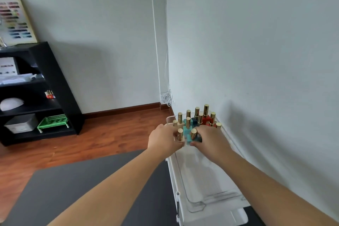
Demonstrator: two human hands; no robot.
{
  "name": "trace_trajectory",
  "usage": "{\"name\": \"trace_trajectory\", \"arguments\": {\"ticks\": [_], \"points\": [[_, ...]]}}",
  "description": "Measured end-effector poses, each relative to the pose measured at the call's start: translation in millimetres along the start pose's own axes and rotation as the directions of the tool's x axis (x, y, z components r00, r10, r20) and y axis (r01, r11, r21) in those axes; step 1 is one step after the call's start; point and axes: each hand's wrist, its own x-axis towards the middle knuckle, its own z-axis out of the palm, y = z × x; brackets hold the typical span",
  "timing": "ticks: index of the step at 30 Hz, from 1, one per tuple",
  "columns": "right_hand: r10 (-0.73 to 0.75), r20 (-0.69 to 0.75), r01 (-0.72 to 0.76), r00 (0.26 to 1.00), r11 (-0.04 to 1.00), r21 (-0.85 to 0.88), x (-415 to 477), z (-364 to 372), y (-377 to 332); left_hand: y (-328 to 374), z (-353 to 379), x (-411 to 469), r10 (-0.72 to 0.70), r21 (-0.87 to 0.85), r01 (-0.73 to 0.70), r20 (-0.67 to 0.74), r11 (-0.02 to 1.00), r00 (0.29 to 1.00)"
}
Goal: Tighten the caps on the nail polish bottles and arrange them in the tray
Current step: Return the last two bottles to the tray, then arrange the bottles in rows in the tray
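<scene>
Both my hands are out at centre frame, right of middle, working the near edge of a cluster of nail polish bottles (197,121). Left hand (164,140) is curled, fingers closed around a beige bottle (180,135) with a gold cap; grip looks narrow. Right hand (211,140) is curled too, fingers pinched on a teal bottle (192,136), gold cap sticking up just above the knuckles. The two hands are almost touching, the held bottles side by side between them. I cannot tell if either cap is being turned; that patch is blurred.

The remaining bottles, teal, navy, red and beige, stand upright in the far end of a clear tray (194,198). The tray sits on a white cart (173,174) in the lower right of the frame, hard against the wall (256,51).

A black shelf unit (45,71) stands at left.
</scene>
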Motion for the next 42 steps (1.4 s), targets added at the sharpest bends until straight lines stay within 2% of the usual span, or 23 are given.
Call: {"name": "trace_trajectory", "arguments": {"ticks": [2, 7, 10, 16, 21, 29, 32, 37, 39, 42], "points": [[-0.016, 0.011, 0.017, 1.000, 0.999, -0.042, -0.8, 5.8, 0.4, 1.8, 2.6, 1.7, -0.005, 0.037, 0.004, 0.028, 0.999, 1.000], [-0.017, 0.046, 0.018, 0.999, 1.000, -0.022, -1.1, 16.2, 3.3, 8.5, 2.2, 8.0, -0.086, 0.123, 0.066, 0.166, 0.990, 0.982], [-0.007, 0.098, 0.008, 0.995, 1.000, -0.018, 1.3, 18.3, 4.4, 12.2, 2.2, 10.0, -0.119, 0.182, 0.083, 0.196, 0.980, 0.973], [0.010, 0.065, -0.014, 0.998, 0.999, 0.051, 2.9, 18.4, 5.8, 12.1, 0.7, 11.8, -0.126, 0.165, 0.098, 0.172, 0.981, 0.977], [0.020, 0.034, -0.021, 0.999, 0.999, 0.042, 2.9, 19.4, 6.7, 9.7, 0.5, 9.9, -0.141, 0.140, 0.123, 0.127, 0.983, 0.982], [0.000, 0.012, -0.001, 1.000, 0.999, 0.037, 6.0, 21.7, 1.9, 12.5, -6.2, 10.0, -0.086, 0.197, 0.072, 0.062, 0.978, 0.994], [-0.034, -0.078, 0.040, 0.996, 0.995, 0.086, 0.5, 10.2, 1.2, 11.9, -20.0, 11.7, -0.060, 0.168, 0.057, 0.013, 0.984, 0.998], [-0.061, -0.357, 0.131, 0.932, 0.976, 0.176, -2.9, -33.1, 11.6, 19.0, -44.7, 19.5, -0.015, 0.119, 0.024, -0.073, 0.993, 0.997], [-0.027, -0.385, 0.093, 0.922, 0.984, 0.155, 6.8, -49.8, 20.6, 26.4, -49.5, 27.2, 0.008, 0.115, 0.001, -0.077, 0.993, 0.997], [0.022, -0.298, -0.003, 0.954, 0.998, 0.066, 27.8, -66.9, 37.9, 43.0, -48.5, 42.2, 0.043, 0.127, -0.039, -0.032, 0.991, 0.999]]}}
